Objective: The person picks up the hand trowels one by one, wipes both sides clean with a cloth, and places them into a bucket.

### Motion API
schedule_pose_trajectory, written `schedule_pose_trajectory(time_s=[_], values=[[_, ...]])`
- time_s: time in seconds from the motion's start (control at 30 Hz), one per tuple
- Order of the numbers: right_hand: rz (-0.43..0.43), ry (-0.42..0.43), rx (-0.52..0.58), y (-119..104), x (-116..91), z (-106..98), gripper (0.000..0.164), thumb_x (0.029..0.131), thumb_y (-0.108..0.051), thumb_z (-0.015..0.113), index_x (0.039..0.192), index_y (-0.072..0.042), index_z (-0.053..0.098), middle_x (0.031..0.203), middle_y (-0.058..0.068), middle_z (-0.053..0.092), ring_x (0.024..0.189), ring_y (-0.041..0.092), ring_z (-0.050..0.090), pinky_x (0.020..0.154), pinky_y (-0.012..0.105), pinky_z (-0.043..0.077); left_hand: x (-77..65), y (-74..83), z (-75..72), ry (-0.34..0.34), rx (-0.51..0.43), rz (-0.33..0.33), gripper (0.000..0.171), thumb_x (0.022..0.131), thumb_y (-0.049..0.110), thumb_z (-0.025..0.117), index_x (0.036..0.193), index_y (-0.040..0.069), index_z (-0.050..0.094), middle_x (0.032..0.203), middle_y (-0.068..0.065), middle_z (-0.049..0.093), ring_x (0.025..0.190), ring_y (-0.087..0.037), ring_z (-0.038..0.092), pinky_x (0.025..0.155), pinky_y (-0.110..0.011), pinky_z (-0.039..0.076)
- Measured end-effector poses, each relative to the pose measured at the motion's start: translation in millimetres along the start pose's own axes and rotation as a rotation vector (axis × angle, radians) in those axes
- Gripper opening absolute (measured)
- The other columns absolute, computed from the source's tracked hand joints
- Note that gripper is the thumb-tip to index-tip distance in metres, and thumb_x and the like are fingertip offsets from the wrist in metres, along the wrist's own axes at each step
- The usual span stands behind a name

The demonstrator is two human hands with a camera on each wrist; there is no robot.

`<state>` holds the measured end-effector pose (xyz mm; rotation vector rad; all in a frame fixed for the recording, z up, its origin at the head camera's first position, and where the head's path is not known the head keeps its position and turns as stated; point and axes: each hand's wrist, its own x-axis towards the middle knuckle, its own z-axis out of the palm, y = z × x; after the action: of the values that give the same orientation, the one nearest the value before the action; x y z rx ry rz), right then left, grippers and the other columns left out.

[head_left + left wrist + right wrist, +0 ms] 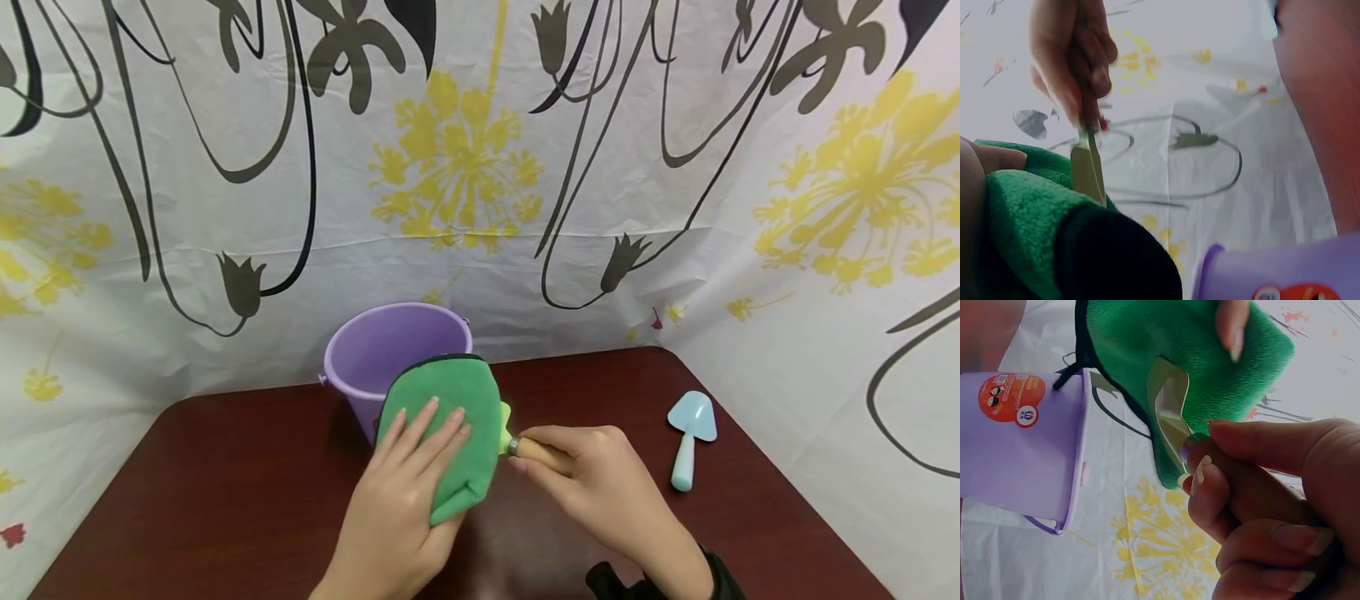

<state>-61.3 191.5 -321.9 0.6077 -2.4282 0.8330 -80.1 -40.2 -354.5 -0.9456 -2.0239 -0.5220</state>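
A green cloth (467, 392) with black edging hangs from my left hand (405, 504), whose fingers lie over its front while the thumb is behind. My right hand (600, 475) grips the wooden handle of a small garden trowel (544, 455). In the right wrist view the trowel's yellow-green blade (1169, 403) lies against the fuzzy side of the cloth (1210, 369), with the left thumb on that same side. Most of the blade is hidden by the cloth in the head view. Just behind the cloth stands a purple bucket (397, 346), partly covered by it.
On the right side of the dark brown table (247, 492) lies a light blue toy shovel (692, 421). A patterned white curtain (465, 275) hangs along the back and sides. A dark object (618, 583) shows at the bottom edge near my right wrist.
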Motion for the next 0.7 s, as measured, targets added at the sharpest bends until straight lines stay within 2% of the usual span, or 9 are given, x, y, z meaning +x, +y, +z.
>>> schedule_pose_trajectory(time_s=[0.07, 0.2, 0.27, 0.37, 0.43, 0.7], values=[[-0.002, -0.002, 0.0, 0.6, 0.6, 0.6, 0.019, 0.082, -0.019, 0.084, 0.099, -0.024, 0.078, 0.089, -0.02, 0.075, 0.075, -0.012, 0.063, 0.068, 0.007, 0.052, 0.4, 4.2, 2.9, 0.017, 0.007, 0.048, 0.054, 0.107, 0.041, 0.035, 0.128, 0.005, 0.068, 0.134, -0.007, 0.068, 0.132, -0.035, 0.059, 0.131, -0.035, 0.018], [0.004, 0.006, -0.001, 1.4, 1.6, 0.9, 0.016, 0.086, -0.016, 0.081, 0.099, -0.023, 0.079, 0.082, -0.02, 0.074, 0.067, -0.013, 0.06, 0.064, 0.009, 0.052, 1.2, 11.9, 7.0, 0.039, -0.003, 0.139, 0.052, 0.105, 0.039, 0.035, 0.128, 0.005, 0.068, 0.134, -0.007, 0.068, 0.129, -0.032, 0.062, 0.13, -0.035, 0.02], [0.026, 0.0, 0.004, 1.3, 1.8, 0.1, 0.014, 0.087, -0.014, 0.079, 0.097, -0.023, 0.078, 0.07, -0.022, 0.068, 0.058, -0.013, 0.051, 0.057, 0.012, 0.05, 1.1, 15.8, 9.0, 0.048, 0.002, 0.186, 0.051, 0.104, 0.038, 0.036, 0.128, 0.006, 0.068, 0.134, -0.007, 0.069, 0.127, -0.031, 0.063, 0.13, -0.034, 0.021], [0.062, -0.014, 0.011, 0.7, 2.3, -1.9, 0.012, 0.087, -0.011, 0.078, 0.094, -0.021, 0.077, 0.058, -0.024, 0.054, 0.051, -0.012, 0.041, 0.05, 0.015, 0.045, 0.7, 20.4, 11.9, 0.054, 0.018, 0.22, 0.051, 0.104, 0.039, 0.037, 0.13, 0.007, 0.067, 0.134, -0.007, 0.068, 0.127, -0.029, 0.064, 0.13, -0.034, 0.021], [0.076, -0.021, 0.013, 0.7, 2.5, -2.6, 0.013, 0.087, -0.01, 0.078, 0.093, -0.021, 0.076, 0.054, -0.025, 0.046, 0.049, -0.011, 0.037, 0.048, 0.016, 0.044, 0.3, 21.6, 13.3, 0.056, 0.02, 0.222, 0.051, 0.103, 0.039, 0.038, 0.131, 0.007, 0.067, 0.134, -0.006, 0.068, 0.127, -0.029, 0.064, 0.13, -0.034, 0.02], [0.083, -0.014, 0.019, 1.5, 1.9, -2.5, 0.013, 0.087, -0.01, 0.078, 0.093, -0.022, 0.076, 0.052, -0.023, 0.038, 0.048, -0.011, 0.03, 0.046, 0.016, 0.041, -0.8, 22.3, 13.2, 0.02, -0.035, 0.161, 0.048, 0.094, 0.032, 0.05, 0.133, 0.009, 0.065, 0.138, -0.005, 0.066, 0.13, -0.027, 0.062, 0.129, -0.032, 0.022]])
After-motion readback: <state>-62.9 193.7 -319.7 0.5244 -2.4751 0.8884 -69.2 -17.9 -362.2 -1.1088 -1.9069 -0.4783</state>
